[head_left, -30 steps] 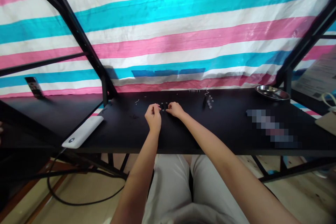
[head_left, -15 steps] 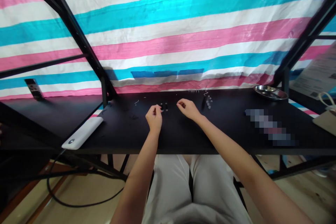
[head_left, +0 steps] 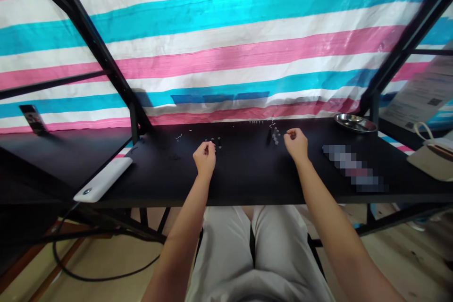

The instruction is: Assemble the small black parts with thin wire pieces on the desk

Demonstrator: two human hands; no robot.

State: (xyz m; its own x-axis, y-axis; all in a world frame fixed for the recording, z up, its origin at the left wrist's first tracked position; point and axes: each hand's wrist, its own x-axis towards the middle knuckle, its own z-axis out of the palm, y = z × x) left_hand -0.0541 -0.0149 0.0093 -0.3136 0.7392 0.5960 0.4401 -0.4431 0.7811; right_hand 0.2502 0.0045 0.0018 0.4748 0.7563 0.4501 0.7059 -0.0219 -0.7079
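My left hand (head_left: 204,160) is over the middle-left of the black table, its fingertips pinched together. What they hold, if anything, is too small to make out. Close by its fingertips stand a few small dark pieces with clear round ends (head_left: 219,143), partly hidden by the hand. My right hand (head_left: 297,145) is farther right with its fingers curled closed, just right of a cluster of small clear round pieces (head_left: 276,138). Whatever may be in its fingers is hidden. Beside that cluster is a small dark upright piece (head_left: 269,137).
Along the back edge lie a row of tiny white pieces (head_left: 256,121) and a white curly strand (head_left: 272,123). A shiny metal dish (head_left: 356,123) sits at back right, with a beige bag (head_left: 430,160) beyond. To the left lies a white power bank-like block (head_left: 103,180) with a cable.
My right hand has moved right, from near the left hand to beside the clear round pieces. My left hand stays by the dark pieces. The view has shifted slightly.
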